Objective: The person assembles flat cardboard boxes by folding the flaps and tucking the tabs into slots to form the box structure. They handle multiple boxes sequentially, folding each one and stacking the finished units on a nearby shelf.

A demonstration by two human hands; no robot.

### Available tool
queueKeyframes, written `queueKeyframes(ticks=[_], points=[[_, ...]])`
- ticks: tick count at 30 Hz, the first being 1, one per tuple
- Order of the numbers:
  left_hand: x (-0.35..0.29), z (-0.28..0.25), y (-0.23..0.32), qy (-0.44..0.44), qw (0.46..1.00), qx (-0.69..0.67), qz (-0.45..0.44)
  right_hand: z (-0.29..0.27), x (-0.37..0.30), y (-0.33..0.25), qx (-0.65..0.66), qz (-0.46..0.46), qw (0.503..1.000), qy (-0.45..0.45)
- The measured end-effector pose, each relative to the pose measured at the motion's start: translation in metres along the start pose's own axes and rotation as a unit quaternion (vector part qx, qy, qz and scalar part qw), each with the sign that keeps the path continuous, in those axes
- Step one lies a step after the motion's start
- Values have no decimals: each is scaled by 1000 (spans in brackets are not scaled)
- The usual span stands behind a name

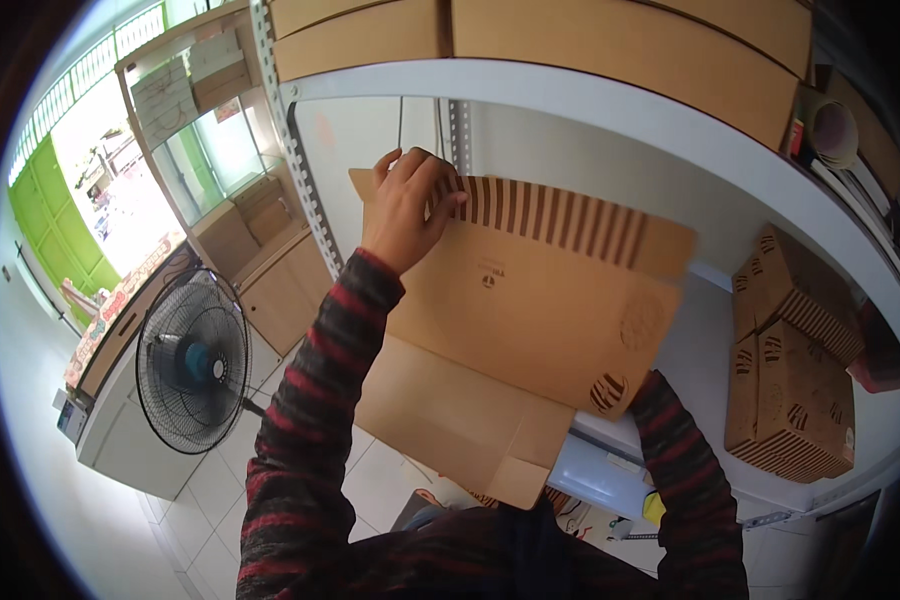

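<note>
A brown cardboard box (530, 310), partly unfolded, is held up in front of me. Dark stripes run along its upper flap, and small printed marks dot the panel. My left hand (415, 205) is closed on the top edge near the left corner, fingers bent over the striped flap. From the lower right, my right forearm (685, 480) in a striped sleeve reaches behind the box's right side, where the cardboard hides the hand. A plain lower panel (460, 415) slants toward my body.
Cardboard boxes (620, 60) fill the shelf above. Striped boxes (795, 365) are stacked at the right, near a rolled tube (833, 133). A standing fan (195, 360) is at left, before a wooden cabinet (280, 290). A light-blue object (595, 480) lies below the box.
</note>
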State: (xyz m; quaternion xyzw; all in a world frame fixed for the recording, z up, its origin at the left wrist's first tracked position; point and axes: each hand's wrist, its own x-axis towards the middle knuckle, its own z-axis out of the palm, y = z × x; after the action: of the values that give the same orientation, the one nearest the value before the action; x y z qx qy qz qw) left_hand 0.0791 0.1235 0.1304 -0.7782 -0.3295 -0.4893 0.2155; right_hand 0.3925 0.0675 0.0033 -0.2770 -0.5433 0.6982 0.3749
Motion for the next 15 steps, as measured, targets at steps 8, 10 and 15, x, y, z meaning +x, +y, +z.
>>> queueKeyframes(ticks=[8, 10, 15], points=[[-21, 131, -54, -66, 997, -15, -39, -9, 8, 5, 13, -1, 1000, 4], [-35, 161, -59, -47, 998, -8, -39, -9, 6, 7, 17, 3, 1000, 8], [-47, 188, -50, -87, 995, -11, -38, -12, 0, 9, 19, 6, 1000, 7]])
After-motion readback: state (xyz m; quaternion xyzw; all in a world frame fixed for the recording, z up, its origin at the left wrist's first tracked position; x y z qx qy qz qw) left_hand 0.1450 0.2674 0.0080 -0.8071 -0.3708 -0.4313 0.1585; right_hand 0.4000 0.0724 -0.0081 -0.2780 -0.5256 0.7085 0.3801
